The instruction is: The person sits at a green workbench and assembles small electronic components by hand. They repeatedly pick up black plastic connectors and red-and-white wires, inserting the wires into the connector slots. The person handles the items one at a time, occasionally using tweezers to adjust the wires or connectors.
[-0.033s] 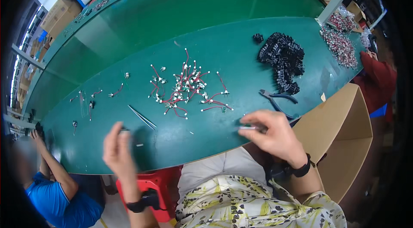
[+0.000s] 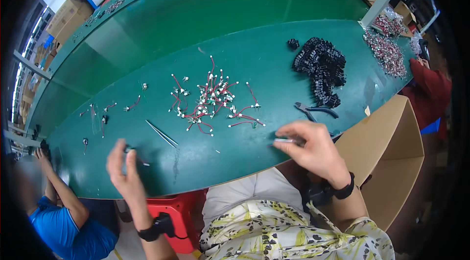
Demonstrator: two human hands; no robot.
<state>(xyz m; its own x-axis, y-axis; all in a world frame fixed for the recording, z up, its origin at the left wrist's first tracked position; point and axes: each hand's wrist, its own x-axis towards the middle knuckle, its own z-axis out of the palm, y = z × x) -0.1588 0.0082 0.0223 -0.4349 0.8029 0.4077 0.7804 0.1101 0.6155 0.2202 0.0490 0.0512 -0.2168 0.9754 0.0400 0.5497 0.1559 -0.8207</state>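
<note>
Dark part (image 2: 129, 149) in left hand (image 2: 124, 172), slim pale piece (image 2: 283, 140) in right hand (image 2: 315, 152)

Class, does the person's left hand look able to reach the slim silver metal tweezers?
Probably yes: the tweezers lie uncovered nearby on the green tabletop, though the left hand seems to hold a small dark part.

Head cam — fisheye, faces down/fwd from abv lap (image 2: 254, 187), hands (image 2: 126, 173) (image 2: 317, 153) near, green tbl (image 2: 274, 78) beyond.

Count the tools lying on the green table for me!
2. The tweezers lie between the left hand and the pile of red wires; the pliers lie beyond the right hand, near the black pile. More might be hidden under the piles.
</note>
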